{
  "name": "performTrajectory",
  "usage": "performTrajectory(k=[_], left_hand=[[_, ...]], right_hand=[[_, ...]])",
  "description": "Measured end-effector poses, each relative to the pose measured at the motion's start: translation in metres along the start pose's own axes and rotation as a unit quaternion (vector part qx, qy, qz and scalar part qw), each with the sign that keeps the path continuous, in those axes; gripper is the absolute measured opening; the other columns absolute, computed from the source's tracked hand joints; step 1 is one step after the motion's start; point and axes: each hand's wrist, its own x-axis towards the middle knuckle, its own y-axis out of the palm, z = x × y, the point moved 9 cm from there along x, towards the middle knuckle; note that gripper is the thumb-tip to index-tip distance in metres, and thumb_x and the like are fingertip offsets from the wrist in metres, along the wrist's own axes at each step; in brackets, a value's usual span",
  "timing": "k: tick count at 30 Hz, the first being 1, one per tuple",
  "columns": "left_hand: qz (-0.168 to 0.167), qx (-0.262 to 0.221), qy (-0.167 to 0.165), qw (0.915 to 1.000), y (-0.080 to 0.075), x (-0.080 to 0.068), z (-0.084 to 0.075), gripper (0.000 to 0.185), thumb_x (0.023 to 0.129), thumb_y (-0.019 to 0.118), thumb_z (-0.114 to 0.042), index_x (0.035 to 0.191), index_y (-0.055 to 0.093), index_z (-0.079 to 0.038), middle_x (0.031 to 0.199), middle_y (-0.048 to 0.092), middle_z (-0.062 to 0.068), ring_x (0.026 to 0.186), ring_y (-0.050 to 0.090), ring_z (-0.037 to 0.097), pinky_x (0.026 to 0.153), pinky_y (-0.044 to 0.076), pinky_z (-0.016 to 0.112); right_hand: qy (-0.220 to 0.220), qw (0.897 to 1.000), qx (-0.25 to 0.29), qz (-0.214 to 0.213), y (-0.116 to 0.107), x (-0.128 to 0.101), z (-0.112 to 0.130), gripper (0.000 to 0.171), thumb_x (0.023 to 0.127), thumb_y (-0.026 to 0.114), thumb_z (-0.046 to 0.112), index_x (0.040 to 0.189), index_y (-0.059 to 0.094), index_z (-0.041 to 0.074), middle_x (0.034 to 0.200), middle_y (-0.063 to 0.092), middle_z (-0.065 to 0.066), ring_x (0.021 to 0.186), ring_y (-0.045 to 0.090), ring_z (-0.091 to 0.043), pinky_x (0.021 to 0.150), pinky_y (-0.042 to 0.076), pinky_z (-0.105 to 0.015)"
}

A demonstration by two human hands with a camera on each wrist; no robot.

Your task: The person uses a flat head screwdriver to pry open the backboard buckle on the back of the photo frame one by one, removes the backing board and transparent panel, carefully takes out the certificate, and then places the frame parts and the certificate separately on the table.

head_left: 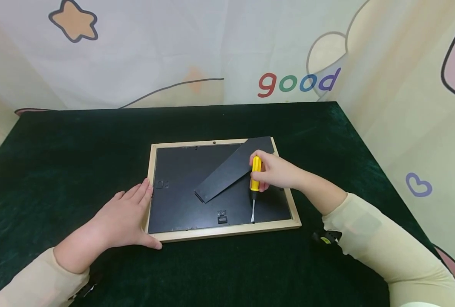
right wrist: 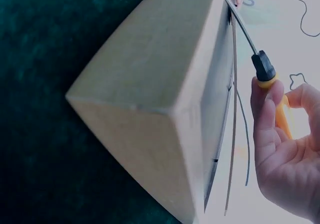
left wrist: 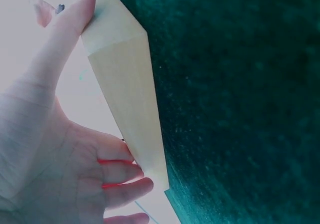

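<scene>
A light wooden picture frame (head_left: 227,230) lies face down, its black backing board (head_left: 181,179) upward. My right hand (head_left: 275,171) grips the yellow handle of a flathead screwdriver (head_left: 256,175), which points down with its tip at the near inner edge of the frame. In the right wrist view the screwdriver's black collar and metal shaft (right wrist: 243,28) reach to the frame's edge. My left hand (head_left: 125,217) rests along the frame's left side, fingers extended, thumb at the near left corner. A folded black stand leg (head_left: 227,172) lies slantwise across the backing, partly behind my right hand.
Dark green velvet cloth (head_left: 78,157) covers the table under the frame. Behind and to the right hangs a pale printed curtain (head_left: 166,47). Small metal hangers (head_left: 222,218) sit on the backing near its near and left edges.
</scene>
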Motion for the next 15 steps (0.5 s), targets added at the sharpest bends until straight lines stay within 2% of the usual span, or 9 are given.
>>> performTrajectory(k=[15], left_hand=[[0.004,0.024,-0.004,0.9997,-0.001,0.001,0.0,0.129,0.039,0.039,-0.086,0.132,0.022,0.002,0.138,0.015,0.017,0.122,0.02,0.034,0.089,0.023,0.056]], right_hand=[[-0.057,0.996,-0.071,0.02,0.009,-0.018,0.03,0.039,0.078,0.06,0.013,0.107,0.035,0.007,0.081,0.055,-0.006,0.06,0.059,-0.015,0.06,0.048,-0.025]])
